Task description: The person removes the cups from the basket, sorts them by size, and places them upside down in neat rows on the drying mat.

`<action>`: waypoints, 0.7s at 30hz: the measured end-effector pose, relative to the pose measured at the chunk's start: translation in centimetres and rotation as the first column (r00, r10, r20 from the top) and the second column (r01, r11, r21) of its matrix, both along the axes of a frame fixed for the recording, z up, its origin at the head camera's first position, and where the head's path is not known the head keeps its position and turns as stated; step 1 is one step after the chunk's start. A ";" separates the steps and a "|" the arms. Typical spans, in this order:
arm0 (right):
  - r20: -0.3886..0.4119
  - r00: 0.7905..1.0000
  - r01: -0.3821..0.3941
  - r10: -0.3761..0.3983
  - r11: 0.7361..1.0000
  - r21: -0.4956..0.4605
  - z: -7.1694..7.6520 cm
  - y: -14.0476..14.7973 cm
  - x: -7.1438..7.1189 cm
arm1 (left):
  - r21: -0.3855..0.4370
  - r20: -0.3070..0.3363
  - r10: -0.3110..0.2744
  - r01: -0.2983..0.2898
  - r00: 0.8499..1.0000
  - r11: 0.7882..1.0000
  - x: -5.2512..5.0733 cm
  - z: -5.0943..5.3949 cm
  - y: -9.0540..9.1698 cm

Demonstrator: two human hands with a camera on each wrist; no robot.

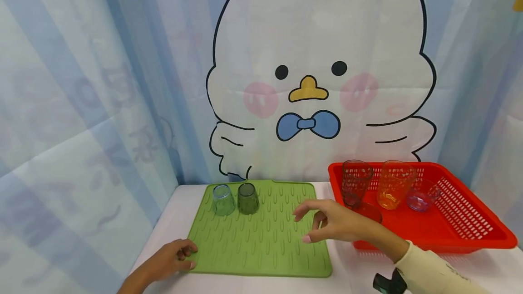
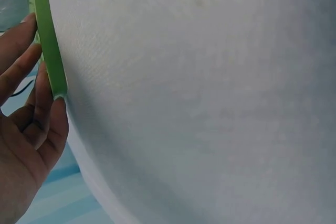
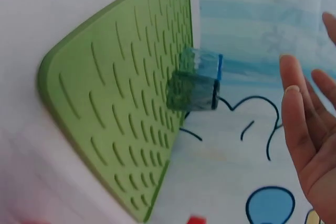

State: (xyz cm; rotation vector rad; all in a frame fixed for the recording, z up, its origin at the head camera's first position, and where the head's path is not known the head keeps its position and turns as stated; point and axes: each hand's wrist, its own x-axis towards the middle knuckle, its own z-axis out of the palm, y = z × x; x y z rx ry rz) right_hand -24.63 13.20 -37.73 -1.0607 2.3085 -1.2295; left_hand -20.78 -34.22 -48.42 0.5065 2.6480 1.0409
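Note:
My left hand [image 1: 173, 257] touches the front left corner of a green ridged mat [image 1: 261, 244]. In the left wrist view its fingertips lie along the mat's edge, with the thumb at the corner. Above the mat's right part hovers my right hand [image 1: 337, 221], fingers bent, a gap between thumb and index finger, nothing held. A bluish glass [image 1: 223, 202] and a dark grey-green glass [image 1: 248, 199] stand side by side at the back left of the mat, narrower ends up.
To the right, a red plastic basket [image 1: 449, 235] holds a tall greyish glass [image 1: 357, 180], an orange glass [image 1: 394, 187], a purple glass [image 1: 421, 198] and another clear glass [image 1: 371, 213], partly behind the right hand. A white-clothed table [image 1: 171, 208] ends at a printed curtain [image 1: 306, 26].

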 end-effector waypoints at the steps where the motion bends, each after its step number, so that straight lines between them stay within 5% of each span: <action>1: -0.016 1.000 -0.002 0.002 1.000 0.000 0.1 0.5 0.2 | 0.000 0.004 0.000 0.000 1.000 1.000 0.0 0.0 0.0; 13: -0.110 0.986 0.104 -0.122 0.982 -0.157 0.3 8.0 0.1 | -0.008 0.024 0.007 -0.007 1.000 1.000 -0.2 0.2 0.0; 21: -0.206 0.928 0.288 -0.310 0.949 -0.129 -1.2 12.3 -1.6 | -0.014 -0.003 -0.003 0.003 1.000 1.000 -0.2 -0.1 0.0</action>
